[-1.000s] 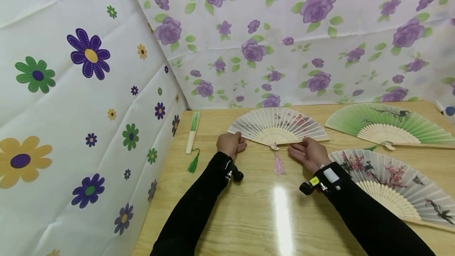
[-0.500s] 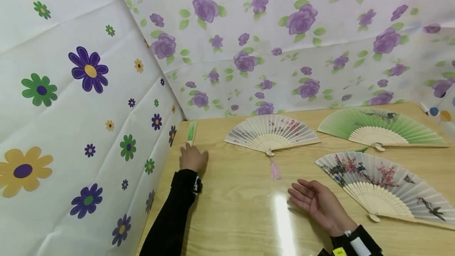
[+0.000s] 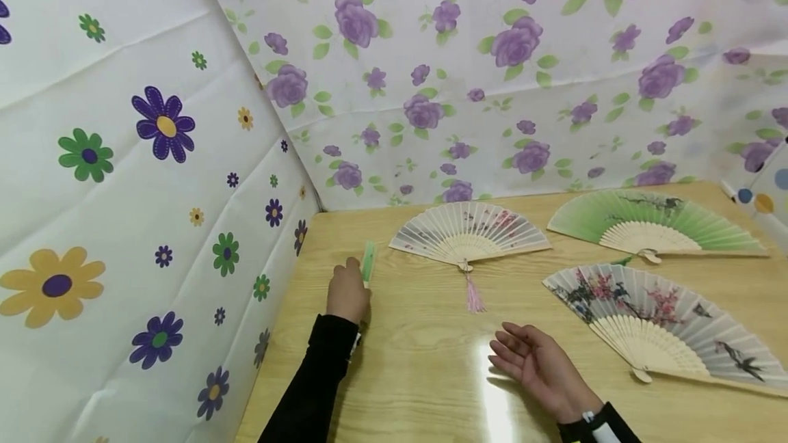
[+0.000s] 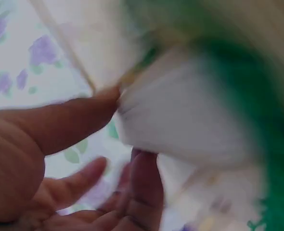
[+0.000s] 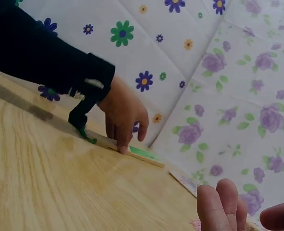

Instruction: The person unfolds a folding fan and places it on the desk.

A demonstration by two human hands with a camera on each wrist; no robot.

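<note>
My left hand (image 3: 347, 292) pinches a folded hand fan (image 3: 368, 262) with a green leaf, at the left side of the table. In the left wrist view, thumb and finger grip the pale end of the folded fan (image 4: 180, 110), and its green tassel (image 4: 281, 163) is blurred. The right wrist view has the folded fan (image 5: 146, 154) low over the wood, its slats partly behind the fingers. My right hand (image 3: 542, 368) is held palm inward above the table front with fingers relaxed, holding nothing. Nearest to it is an open grey-white fan (image 3: 652, 333) with blossoms and birds.
A smaller open white fan (image 3: 464, 238) with a pink tassel (image 3: 473, 296) lies at the back middle. An open green fan (image 3: 652, 221) is at the back right. Flowered cloths hang behind and along the left of the wooden table (image 3: 418, 361).
Both hands have left the white fan. My left hand went left, took hold of the folded green fan and brought it toward the right and nearer. My right hand drew back toward the front.
</note>
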